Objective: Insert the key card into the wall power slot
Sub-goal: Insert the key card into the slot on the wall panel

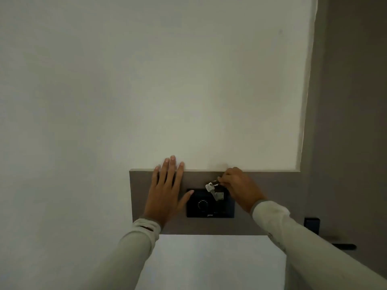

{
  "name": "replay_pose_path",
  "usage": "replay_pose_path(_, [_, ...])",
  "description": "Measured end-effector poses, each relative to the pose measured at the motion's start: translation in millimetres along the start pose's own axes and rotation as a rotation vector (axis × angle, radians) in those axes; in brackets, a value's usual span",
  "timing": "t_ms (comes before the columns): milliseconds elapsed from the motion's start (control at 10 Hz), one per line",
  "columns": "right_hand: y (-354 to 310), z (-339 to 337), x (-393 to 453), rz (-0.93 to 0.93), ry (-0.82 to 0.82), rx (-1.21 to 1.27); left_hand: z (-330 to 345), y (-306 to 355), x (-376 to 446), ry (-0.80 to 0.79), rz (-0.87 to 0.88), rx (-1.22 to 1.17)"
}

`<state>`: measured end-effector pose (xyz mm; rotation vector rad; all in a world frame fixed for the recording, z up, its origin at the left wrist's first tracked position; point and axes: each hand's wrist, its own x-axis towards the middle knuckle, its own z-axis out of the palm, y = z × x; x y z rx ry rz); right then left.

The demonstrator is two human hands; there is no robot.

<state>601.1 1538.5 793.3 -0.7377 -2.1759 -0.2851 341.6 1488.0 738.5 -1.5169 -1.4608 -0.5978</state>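
A black wall power unit [209, 208] with a round dial is set in a grey-brown wall panel [272, 195]. My right hand [238, 185] is above its top right corner, fingers pinched on a key ring [214, 183]. A silver key [210, 190] hangs from the ring in front of the unit, beside a small pale tab [219, 195] at the unit's top. The key card itself is hidden by my fingers. My left hand [167, 191] lies flat on the panel left of the unit, fingers spread, thumb touching the unit's left edge.
White wall surrounds the panel above and to the left. A grey door [345, 122] stands at the right with a black lock plate [312, 223] and lever handle [343, 245]. A pale flat surface [209, 264] lies below the panel.
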Motion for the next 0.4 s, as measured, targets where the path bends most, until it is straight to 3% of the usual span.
replay_pose_path(200, [-5.3,-1.7,-3.8,0.008,-0.045,-0.077,0.2,-1.8,-1.9,-0.056,0.010,-0.030])
replay_pose_path(400, [-8.8,-4.6,-24.9,-0.034,0.053,-0.299,-11.2,1.0,-5.4,-0.047,-0.012,-0.063])
